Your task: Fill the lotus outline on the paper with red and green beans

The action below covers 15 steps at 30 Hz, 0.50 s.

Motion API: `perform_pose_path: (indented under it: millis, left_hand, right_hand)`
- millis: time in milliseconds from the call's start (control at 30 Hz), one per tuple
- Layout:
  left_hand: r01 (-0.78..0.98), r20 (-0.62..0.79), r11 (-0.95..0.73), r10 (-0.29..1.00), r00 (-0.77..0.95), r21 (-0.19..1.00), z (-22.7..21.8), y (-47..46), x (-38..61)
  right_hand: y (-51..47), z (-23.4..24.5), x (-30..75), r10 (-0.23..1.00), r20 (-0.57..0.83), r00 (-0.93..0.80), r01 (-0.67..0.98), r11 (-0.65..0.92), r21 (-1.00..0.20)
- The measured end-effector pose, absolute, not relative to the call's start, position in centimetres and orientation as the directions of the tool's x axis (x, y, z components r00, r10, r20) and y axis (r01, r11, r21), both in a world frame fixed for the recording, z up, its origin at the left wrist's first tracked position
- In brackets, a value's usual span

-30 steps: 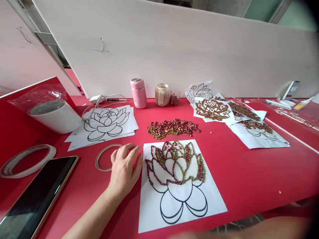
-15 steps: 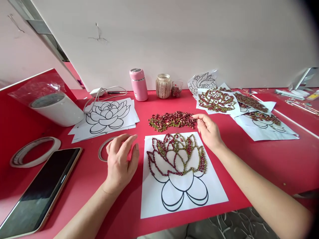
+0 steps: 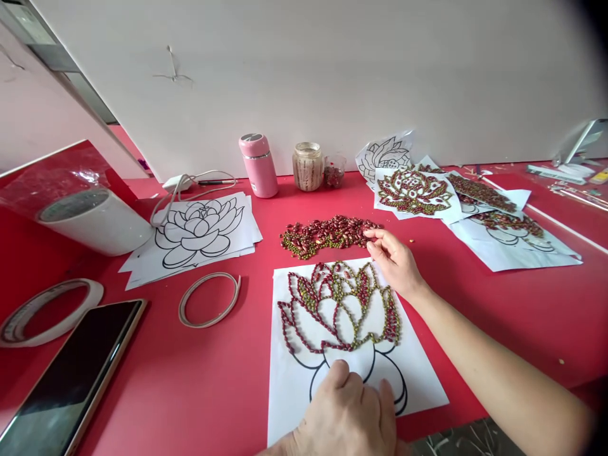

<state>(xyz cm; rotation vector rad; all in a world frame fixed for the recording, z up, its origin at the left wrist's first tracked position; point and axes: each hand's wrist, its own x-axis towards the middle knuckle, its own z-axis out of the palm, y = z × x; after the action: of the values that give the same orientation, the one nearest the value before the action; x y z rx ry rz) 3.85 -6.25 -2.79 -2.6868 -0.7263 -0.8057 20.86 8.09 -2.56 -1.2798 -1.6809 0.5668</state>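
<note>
The sheet (image 3: pixel 287 380) lies under the left hand (image 3: pixel 349 408) and runs forward to just short of the right hand (image 3: pixel 394 263). Its lotus (image 3: pixel 339 310) is edged with red and green beans on the upper petals, ahead of the left hand; the lower petals, partly hidden by that hand, show bare black lines. The left hand is back up, fingers bent downward; whether they pinch anything cannot be told.

The right hand is at the near right end of the bean pile (image 3: pixel 327 234), thumb and forefinger brought close together; whether a bean sits between them cannot be told. One loose bean (image 3: pixel 411 240) lies just right of this hand.

Beyond the pile from the right hand stand the cup (image 3: pixel 334 174), the jar (image 3: pixel 308 168) and the pink flask (image 3: pixel 259 166). To that hand's right, farther back, lie beaded sheets (image 3: pixel 414 193), overlapping. Ahead and to the left of the left hand are a thin ring (image 3: pixel 204 325) and, past it, a paper stack (image 3: pixel 199 234). Farther left lie the phone (image 3: pixel 71 380) and a tape roll (image 3: pixel 95 297), with a white cylinder (image 3: pixel 99 228) behind.
</note>
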Motion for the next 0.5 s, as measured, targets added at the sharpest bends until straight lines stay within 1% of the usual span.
perform_pose_path:
  millis: [233,500]
  left_hand:
    - [0.588,0.658,-0.798,0.374,0.654,-0.131,-3.2,-5.4,4.1]
    - [0.615,0.691,-0.776,0.366,0.623,-0.143,-4.5,-5.1,3.9]
  right_hand:
    - [8.1,-2.7,21.0,0.945,0.324,-0.051,0.498,0.306,-0.812]
    - [8.0,-2.9,21.1,0.961,0.269,-0.06,0.481,0.264,-0.836]
